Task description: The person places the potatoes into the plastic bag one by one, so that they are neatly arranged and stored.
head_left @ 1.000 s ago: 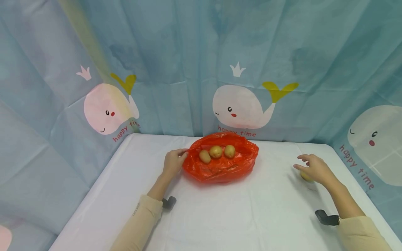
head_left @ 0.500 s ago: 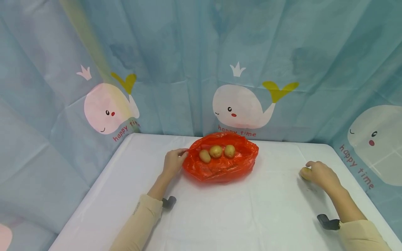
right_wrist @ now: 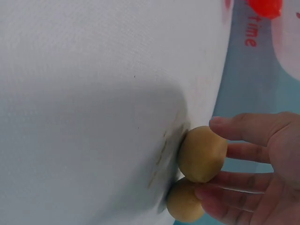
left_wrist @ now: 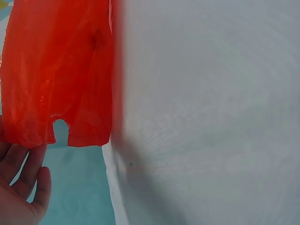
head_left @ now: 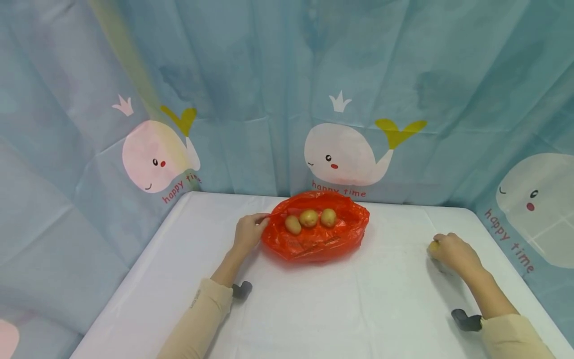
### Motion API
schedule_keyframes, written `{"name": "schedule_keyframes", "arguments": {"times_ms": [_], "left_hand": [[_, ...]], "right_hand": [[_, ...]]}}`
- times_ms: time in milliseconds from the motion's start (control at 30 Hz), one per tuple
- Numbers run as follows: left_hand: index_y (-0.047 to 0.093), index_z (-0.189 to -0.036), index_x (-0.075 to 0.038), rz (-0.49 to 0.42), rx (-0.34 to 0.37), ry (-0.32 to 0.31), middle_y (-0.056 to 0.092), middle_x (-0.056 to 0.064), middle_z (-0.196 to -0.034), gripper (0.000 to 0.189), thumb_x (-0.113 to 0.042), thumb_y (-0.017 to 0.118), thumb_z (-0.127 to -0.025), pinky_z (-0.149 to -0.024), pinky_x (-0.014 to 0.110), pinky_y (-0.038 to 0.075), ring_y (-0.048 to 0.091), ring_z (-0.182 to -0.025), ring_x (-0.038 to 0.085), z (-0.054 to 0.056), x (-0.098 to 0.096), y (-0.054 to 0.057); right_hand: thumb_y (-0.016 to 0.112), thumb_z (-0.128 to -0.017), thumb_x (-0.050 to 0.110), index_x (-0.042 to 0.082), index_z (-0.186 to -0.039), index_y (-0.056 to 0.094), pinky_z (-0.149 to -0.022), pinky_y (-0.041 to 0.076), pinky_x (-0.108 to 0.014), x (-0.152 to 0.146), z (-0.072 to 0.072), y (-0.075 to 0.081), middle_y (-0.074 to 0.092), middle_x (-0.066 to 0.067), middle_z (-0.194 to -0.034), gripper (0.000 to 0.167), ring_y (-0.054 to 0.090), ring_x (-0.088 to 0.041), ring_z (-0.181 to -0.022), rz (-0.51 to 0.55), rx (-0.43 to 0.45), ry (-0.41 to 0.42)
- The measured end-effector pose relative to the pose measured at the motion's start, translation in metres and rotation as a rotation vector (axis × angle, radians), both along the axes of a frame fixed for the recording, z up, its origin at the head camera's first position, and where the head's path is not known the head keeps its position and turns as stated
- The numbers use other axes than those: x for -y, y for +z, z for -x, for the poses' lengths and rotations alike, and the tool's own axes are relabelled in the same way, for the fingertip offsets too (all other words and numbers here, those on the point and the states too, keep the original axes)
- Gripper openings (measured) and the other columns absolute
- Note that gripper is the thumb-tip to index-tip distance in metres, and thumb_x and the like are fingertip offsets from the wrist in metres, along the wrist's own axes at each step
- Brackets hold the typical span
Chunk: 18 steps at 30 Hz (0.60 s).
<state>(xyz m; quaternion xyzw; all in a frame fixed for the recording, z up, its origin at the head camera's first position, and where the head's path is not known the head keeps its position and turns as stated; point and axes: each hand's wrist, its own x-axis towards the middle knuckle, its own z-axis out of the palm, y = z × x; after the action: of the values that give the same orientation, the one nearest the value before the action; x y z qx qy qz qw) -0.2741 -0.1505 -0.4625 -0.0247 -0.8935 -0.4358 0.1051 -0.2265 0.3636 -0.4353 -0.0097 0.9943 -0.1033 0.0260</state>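
Note:
An open red plastic bag (head_left: 314, 247) lies at the back middle of the table, with several potatoes in view, three of them in its mouth, among them a round potato (head_left: 308, 218). At the bag's left edge, my left hand (head_left: 247, 233) pinches the rim; in the left wrist view its fingers (left_wrist: 33, 164) meet the red plastic. Far to the right, my right hand (head_left: 457, 253) grips a potato (head_left: 434, 249), partly hidden under the fingers. Two potatoes show in the right wrist view: thumb and fingers are around one potato (right_wrist: 202, 153), and another potato (right_wrist: 184, 200) touches it by the fingertips.
A white cloth covers the table (head_left: 314, 309). Behind and beside it hangs a blue curtain (head_left: 251, 75) with printed whales. Black wrist mounts (head_left: 466, 320) stick out from both sleeves.
My right hand has come down from above the potato, and its spread fingers have closed around it. The left hand and the bag have stayed in place.

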Motion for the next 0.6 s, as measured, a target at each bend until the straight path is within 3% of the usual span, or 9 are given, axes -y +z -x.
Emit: {"name": "schedule_keyframes", "arguments": {"times_ms": [267,600], "left_hand": [[0.071,-0.116,-0.005,-0.008,-0.025,-0.015,0.073,0.013,-0.112,0.028,-0.022,0.062,-0.096,-0.093,0.042,0.056,0.068,-0.108,0.029,0.0011,-0.0018,0.0009],[0.071,-0.116,-0.005,0.012,-0.026,-0.02,0.073,0.013,-0.113,0.028,-0.022,0.061,-0.096,-0.095,0.043,0.055,0.067,-0.109,0.029,0.0004,-0.0021,0.0002]], "right_hand": [[0.066,-0.082,0.006,-0.016,-0.118,0.054,-0.074,0.05,-0.06,0.0034,0.0026,-0.0048,0.056,-0.034,-0.097,0.044,0.058,-0.047,-0.084,-0.067,-0.043,0.027],[0.066,-0.082,0.004,-0.014,-0.115,0.056,-0.07,0.051,-0.057,0.0051,0.0034,-0.0067,0.058,-0.031,-0.093,0.039,0.059,-0.043,-0.079,-0.099,-0.061,0.025]]}}
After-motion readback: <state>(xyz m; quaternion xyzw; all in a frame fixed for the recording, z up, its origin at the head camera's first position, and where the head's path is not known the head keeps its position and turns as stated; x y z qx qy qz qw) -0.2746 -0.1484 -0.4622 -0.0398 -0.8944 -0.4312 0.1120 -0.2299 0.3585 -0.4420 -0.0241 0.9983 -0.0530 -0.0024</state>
